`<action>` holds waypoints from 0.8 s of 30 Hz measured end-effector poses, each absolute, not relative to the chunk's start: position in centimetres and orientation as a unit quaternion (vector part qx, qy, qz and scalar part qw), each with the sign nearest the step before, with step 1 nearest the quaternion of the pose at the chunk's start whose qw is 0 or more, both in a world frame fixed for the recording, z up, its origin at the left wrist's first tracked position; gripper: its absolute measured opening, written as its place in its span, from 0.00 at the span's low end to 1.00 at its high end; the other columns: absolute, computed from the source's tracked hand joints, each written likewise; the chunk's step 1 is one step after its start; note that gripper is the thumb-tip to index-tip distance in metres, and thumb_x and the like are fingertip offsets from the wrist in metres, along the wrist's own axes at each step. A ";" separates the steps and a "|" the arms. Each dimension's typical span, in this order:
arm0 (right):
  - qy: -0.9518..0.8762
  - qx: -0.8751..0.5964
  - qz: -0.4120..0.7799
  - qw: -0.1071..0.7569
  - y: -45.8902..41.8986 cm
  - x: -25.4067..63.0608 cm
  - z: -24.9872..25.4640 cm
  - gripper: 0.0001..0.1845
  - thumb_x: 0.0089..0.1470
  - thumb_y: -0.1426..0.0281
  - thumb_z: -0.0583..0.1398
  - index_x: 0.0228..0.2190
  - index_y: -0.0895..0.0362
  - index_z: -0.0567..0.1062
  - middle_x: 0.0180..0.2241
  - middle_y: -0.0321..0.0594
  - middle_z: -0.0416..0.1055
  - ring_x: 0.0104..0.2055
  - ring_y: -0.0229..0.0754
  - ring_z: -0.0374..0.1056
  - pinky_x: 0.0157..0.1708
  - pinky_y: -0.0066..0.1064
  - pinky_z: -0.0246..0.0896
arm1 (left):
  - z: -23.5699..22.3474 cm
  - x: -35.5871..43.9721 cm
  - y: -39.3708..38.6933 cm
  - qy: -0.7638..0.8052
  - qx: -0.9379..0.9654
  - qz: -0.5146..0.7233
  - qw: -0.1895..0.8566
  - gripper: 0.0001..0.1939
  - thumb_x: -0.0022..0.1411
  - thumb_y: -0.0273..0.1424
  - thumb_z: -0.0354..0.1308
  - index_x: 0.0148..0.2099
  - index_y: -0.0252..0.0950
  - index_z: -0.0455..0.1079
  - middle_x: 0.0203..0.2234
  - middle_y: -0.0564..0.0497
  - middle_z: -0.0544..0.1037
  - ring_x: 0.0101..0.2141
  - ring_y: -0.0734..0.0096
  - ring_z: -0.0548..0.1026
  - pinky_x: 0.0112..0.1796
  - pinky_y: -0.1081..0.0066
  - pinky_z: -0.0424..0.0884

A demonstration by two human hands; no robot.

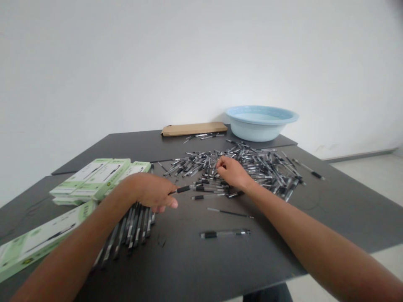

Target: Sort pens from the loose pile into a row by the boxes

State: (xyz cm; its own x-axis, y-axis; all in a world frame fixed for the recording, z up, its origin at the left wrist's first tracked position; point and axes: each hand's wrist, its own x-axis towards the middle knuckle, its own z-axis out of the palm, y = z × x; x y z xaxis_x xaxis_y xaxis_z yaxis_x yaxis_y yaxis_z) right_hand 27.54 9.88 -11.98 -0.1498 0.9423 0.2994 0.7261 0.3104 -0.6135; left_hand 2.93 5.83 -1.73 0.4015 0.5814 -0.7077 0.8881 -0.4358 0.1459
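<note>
A big heap of black-and-clear pens (239, 165) is spread over the dark table (330, 209). My right hand (231, 173) rests on the near edge of the heap with its fingers curled among the pens. My left hand (153, 193) is closed on a pen (185, 188) that sticks out to the right of its fingers. Under my left wrist lies a neat row of pens (135, 224) side by side. One single pen (225, 233) and a thin refill (229, 213) lie apart in front of the heap.
Green and white pen boxes (97, 176) are stacked at the left, and another box (40, 241) lies at the near left. A light blue basin (261, 121) and a flat brown cardboard piece (193, 128) stand at the back by the white wall.
</note>
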 end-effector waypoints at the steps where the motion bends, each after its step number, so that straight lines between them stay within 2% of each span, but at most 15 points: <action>1: -0.730 -0.560 0.186 0.345 10.1 27.7 -12.2 0.07 0.48 0.73 0.51 0.27 0.57 0.69 0.24 0.35 0.70 0.28 0.37 0.64 0.29 0.26 0.55 | -1.8 2.9 5.8 0.462 0.795 -0.293 0.262 0.17 0.64 0.37 0.47 0.42 0.31 0.72 0.34 0.41 0.82 0.34 0.60 0.79 0.31 0.69 0.72; 4: -0.694 -0.552 0.250 0.388 10.5 27.9 -12.9 0.09 0.47 0.72 0.50 0.27 0.57 0.70 0.20 0.32 0.66 0.24 0.36 0.61 0.25 0.25 0.54 | -1.8 2.9 5.9 0.462 0.794 -0.294 0.264 0.17 0.65 0.37 0.47 0.40 0.31 0.71 0.34 0.40 0.82 0.34 0.60 0.79 0.31 0.70 0.71; 7: -0.664 -0.541 0.310 0.412 10.6 27.9 -13.4 0.14 0.47 0.72 0.49 0.32 0.58 0.72 0.18 0.31 0.64 0.20 0.34 0.58 0.21 0.24 0.51 | -1.9 2.9 6.1 0.460 0.793 -0.296 0.267 0.17 0.66 0.38 0.46 0.41 0.31 0.71 0.35 0.40 0.82 0.34 0.61 0.79 0.30 0.71 0.71; 12: -0.642 -0.511 0.382 0.426 10.1 27.7 -13.0 0.16 0.49 0.68 0.51 0.35 0.59 0.75 0.22 0.35 0.70 0.16 0.31 0.51 0.16 0.24 0.44 | -2.2 2.7 6.5 0.450 0.797 -0.302 0.267 0.17 0.67 0.37 0.45 0.36 0.32 0.71 0.34 0.39 0.82 0.33 0.62 0.80 0.31 0.71 0.71; 18: -0.562 -0.416 0.526 0.484 8.9 26.8 -11.8 0.11 0.47 0.65 0.56 0.34 0.57 0.68 0.23 0.32 0.71 0.14 0.28 0.47 0.14 0.22 0.38 | -2.5 2.5 6.9 0.446 0.796 -0.307 0.271 0.18 0.67 0.38 0.45 0.36 0.33 0.72 0.34 0.40 0.82 0.33 0.63 0.80 0.31 0.73 0.71; 24: -0.541 -0.365 0.571 0.498 7.5 25.9 -10.9 0.13 0.48 0.67 0.58 0.36 0.55 0.62 0.22 0.31 0.73 0.13 0.29 0.45 0.13 0.22 0.36 | -2.2 2.9 7.1 0.442 0.787 -0.327 0.280 0.19 0.68 0.38 0.44 0.37 0.32 0.72 0.37 0.38 0.82 0.35 0.62 0.80 0.33 0.71 0.72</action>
